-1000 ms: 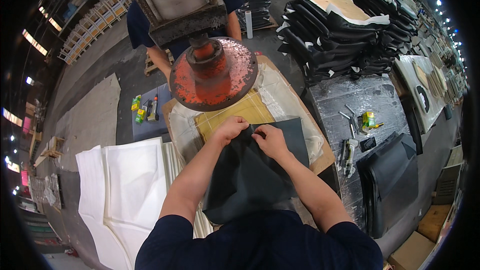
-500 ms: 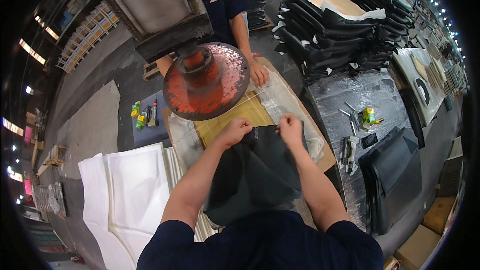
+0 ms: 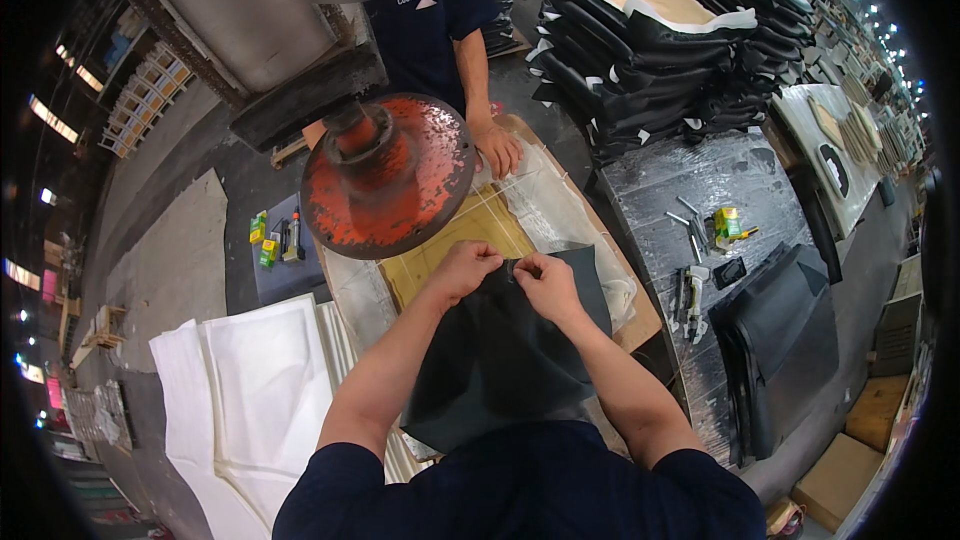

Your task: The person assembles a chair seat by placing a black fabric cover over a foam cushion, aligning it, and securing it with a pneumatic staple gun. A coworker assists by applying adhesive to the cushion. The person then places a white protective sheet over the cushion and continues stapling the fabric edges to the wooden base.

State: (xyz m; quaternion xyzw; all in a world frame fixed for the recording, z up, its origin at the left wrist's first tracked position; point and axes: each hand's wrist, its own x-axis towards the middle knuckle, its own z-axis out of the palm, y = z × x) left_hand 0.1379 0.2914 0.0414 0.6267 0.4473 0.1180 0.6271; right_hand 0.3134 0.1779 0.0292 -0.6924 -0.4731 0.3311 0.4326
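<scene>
**Both hands pinched on the sheet's far edge**

Your left hand (image 3: pixel 468 268) and right hand (image 3: pixel 545 285) sit close together, fingers narrowed to a pinch on the top edge of the dark sheet (image 3: pixel 500 360). What exactly sits between the fingertips is too small to tell, maybe a small tab or film corner.

Sheet lies on the worktop (image 3: pixel 640 315) in front of you, near end draped off toward your body, far edge over the yellow pad (image 3: pixel 470 240), just under the red disc (image 3: pixel 385 175).

Risks as I judge them:
- Your knuckles are near the disc's rim. If that head comes down or turns, that's a pinch point.
- A co-worker's hand (image 3: pixel 498 150) rests on the worktop just beside the disc. Same hazard.
- Sheet is limp and half hanging, so a tug on one edge could slide or crease it.

Materials:
- sheet: matte, black, flexible, roughly rectangular
- disc: round heavy metal, worn orange-red paint, raised hub
- pad: flat, yellow-tan
- clear film (image 3: pixel 560 210) covers the worktop, glossy, wrinkled
- stack (image 3: pixel 650 50) of black moulded panels behind
- white sheets (image 3: pixel 250 390) to your left
</scene>
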